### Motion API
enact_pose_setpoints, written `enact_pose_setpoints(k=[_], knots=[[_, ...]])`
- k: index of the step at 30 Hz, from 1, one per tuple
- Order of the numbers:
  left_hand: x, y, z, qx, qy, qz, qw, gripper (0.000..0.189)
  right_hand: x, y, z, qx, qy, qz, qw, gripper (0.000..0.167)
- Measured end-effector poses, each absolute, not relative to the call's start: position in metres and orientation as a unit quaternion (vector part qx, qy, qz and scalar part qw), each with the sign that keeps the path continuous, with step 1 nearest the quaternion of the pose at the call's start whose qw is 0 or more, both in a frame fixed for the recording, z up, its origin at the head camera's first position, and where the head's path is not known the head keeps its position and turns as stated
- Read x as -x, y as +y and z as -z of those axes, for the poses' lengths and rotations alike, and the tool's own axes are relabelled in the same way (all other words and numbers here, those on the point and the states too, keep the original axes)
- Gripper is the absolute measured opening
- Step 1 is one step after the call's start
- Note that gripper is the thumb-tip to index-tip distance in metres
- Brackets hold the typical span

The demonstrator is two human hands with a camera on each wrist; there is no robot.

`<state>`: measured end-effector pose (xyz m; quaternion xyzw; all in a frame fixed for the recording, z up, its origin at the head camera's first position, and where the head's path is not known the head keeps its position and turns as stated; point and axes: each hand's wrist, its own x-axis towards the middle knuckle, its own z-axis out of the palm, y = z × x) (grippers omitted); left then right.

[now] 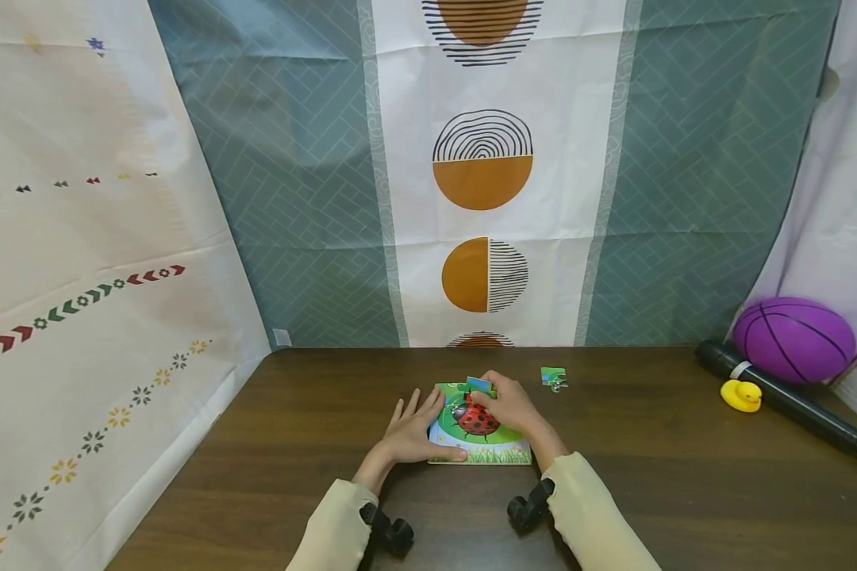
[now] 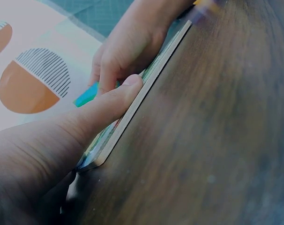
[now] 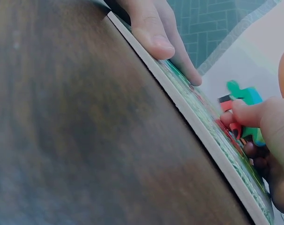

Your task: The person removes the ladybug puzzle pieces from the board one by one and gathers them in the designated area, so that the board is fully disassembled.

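A ladybug jigsaw puzzle (image 1: 480,456) in a thin tray lies on the brown table, with a red ladybug on green and grass along its near edge. My left hand (image 1: 407,434) rests at its left side, fingers spread and straight along the edge, thumb (image 2: 128,86) lying over the near border. Above the puzzle's far part, my right hand (image 1: 512,410) pinches a puzzle piece (image 3: 250,97) coloured green, blue and red. The piece is tilted up from the board in the right wrist view. Another loose piece (image 1: 553,377), mostly green, lies beyond my right hand.
At the table's right side are a purple ball (image 1: 794,339), a black tube (image 1: 821,420) and a yellow rubber duck (image 1: 741,395). A patterned cloth (image 1: 314,198) hangs behind the table, and a pale cloth (image 1: 114,333) hangs on the left.
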<state>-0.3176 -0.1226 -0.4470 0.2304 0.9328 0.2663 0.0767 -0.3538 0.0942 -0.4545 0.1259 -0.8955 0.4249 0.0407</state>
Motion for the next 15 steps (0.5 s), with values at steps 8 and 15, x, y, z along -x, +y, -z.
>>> enact_pose_setpoints(k=[8,15], knots=[[0.3173,-0.1223,0.4464,-0.23,0.933,-0.266,0.077,0.113,0.3531,0.0962,0.4531,-0.127,-0.885,-0.446,0.036,0.015],[0.3179,-0.1222,0.447,-0.229,0.934,-0.265,0.077,0.113,0.3556,0.097,0.4556,-0.114,-0.855,-0.503,0.05,0.021]])
